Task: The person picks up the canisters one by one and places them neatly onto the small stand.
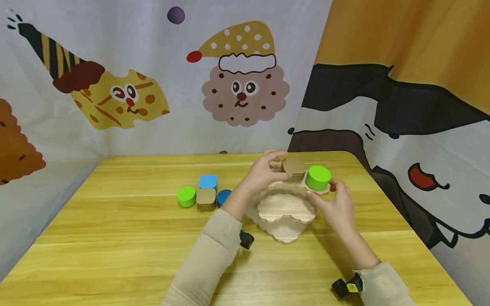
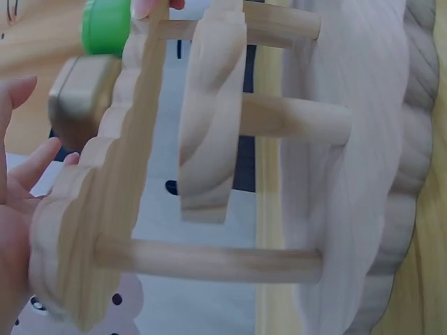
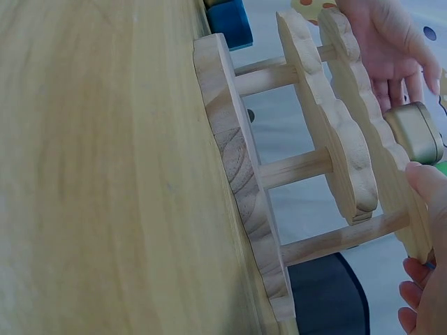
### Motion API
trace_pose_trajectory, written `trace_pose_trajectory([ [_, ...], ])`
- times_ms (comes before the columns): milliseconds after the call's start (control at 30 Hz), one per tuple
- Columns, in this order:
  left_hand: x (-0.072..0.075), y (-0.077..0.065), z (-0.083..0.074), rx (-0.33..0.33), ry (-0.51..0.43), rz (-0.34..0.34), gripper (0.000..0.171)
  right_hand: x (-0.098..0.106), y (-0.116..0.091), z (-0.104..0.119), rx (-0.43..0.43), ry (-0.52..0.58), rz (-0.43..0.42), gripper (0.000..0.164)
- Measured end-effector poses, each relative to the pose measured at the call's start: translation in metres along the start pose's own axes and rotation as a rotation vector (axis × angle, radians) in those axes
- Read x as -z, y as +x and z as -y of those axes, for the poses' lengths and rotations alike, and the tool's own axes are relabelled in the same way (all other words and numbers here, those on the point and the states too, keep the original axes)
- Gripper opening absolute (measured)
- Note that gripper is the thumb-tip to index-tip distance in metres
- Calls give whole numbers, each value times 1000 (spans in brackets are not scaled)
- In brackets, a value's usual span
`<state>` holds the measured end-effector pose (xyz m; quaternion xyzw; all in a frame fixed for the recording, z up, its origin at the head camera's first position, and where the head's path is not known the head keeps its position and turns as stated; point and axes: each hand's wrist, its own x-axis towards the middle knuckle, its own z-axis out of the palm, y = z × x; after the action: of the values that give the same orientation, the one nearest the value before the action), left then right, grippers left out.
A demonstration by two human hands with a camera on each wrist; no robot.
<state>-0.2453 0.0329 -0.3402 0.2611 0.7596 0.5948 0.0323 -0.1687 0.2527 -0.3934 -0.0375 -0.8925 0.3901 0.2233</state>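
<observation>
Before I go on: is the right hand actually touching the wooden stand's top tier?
Touching. The right wrist view shows the right hand gripping the top tier, thumb against its edge and fingers curled round its end.

The head view is bright and even; light falls from above, leaving the green block (image 1: 319, 175) paler on top than on its side and a soft shadow beside the right forearm (image 1: 359, 250). Both wrist views are dimmer, with a cool greyish cast and softer detail. In the left one the gold block (image 2: 82, 101) is smeared; in the right one the table (image 3: 105, 174) looks hazy.
</observation>
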Motion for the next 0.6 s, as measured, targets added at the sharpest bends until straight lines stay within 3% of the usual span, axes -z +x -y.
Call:
trace_pose_trajectory([
  [600,39,-48,-15,-169,81,-53,68,0,0,2,-19,-4,-4,74],
])
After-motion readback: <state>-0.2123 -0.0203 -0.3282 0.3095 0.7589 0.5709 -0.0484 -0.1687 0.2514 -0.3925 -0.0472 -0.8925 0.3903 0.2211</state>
